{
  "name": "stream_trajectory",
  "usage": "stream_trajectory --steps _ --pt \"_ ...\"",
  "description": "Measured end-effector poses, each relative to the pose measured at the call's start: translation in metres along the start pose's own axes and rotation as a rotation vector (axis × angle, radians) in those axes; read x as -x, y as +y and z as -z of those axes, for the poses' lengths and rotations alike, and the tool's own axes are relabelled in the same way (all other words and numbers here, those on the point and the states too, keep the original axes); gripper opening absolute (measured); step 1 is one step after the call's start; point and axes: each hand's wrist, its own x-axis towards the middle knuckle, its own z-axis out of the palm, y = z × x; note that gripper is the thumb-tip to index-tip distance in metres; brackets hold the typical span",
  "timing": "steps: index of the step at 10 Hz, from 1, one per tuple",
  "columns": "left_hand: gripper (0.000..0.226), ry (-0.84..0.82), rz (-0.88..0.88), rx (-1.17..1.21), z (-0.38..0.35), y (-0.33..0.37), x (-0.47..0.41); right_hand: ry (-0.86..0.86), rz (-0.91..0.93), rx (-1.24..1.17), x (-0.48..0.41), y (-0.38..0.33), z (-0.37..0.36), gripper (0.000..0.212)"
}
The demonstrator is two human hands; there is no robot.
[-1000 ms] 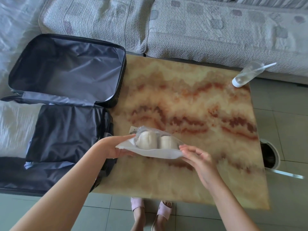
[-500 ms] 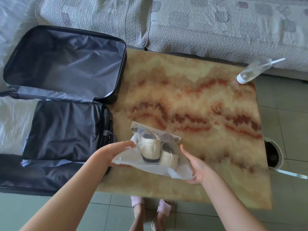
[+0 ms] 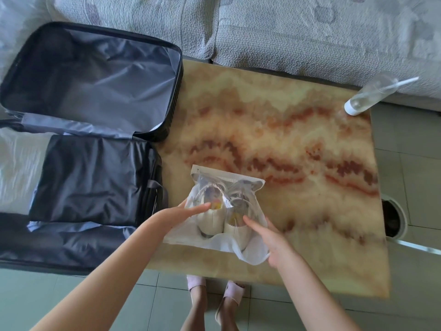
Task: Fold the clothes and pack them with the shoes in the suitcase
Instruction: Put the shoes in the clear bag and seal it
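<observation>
A see-through bag [image 3: 245, 187] with a white backing holds a pair of cream shoes [image 3: 211, 222]. It sits just above the near part of the marble table [image 3: 298, 144]. My left hand [image 3: 177, 215] holds the bag's left edge, fingers lying over one shoe. On the right side my right hand [image 3: 270, 243] grips it, with the forefinger on top and the other fingers underneath. The black suitcase [image 3: 177, 96] lies open at the left. Its far half shows bare grey lining, while a dark folded garment [image 3: 90, 182] lies in the near half.
A clear bottle [image 3: 367, 96] with a white cap lies on its side at the table's far right corner. A grey sofa [image 3: 298, 34] runs along the back. A round floor fitting [image 3: 392, 219] is right of the table. My feet in pink slippers [image 3: 230, 295] stand under the near edge.
Both hands turned the shoe bag from edge-on to flat, so the shoes now show from above. The bag came slightly nearer to me.
</observation>
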Motion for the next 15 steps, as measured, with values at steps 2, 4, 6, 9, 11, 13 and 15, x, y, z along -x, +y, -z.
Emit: stream_trajectory --steps 2,4,6,9,11,13,15 --pt "0.096 -0.031 -0.128 -0.006 -0.01 -0.012 0.008 0.012 0.183 0.034 0.004 0.008 0.0 0.095" --pt "0.097 0.044 -0.229 -0.024 -0.019 -0.017 0.022 -0.003 0.205 0.018 0.004 0.015 0.003 0.103" --pt "0.098 0.085 -0.307 -0.024 -0.019 -0.018 0.039 -0.029 0.295 0.022 0.017 0.006 0.002 0.099" --pt "0.096 0.217 -0.426 0.003 -0.009 -0.016 0.089 -0.114 0.437 0.063 0.049 -0.015 -0.021 0.099" --pt "0.094 0.312 -0.559 0.139 0.01 -0.033 0.129 -0.216 0.59 0.19 0.07 -0.037 -0.06 0.083" --pt "0.089 0.46 -0.615 0.329 0.045 -0.066 0.169 -0.4 0.663 0.42 0.085 -0.05 -0.13 0.089" --pt "0.083 0.651 -0.667 0.51 0.082 -0.099 0.173 -0.544 0.716 0.665 0.084 -0.062 -0.215 0.086"
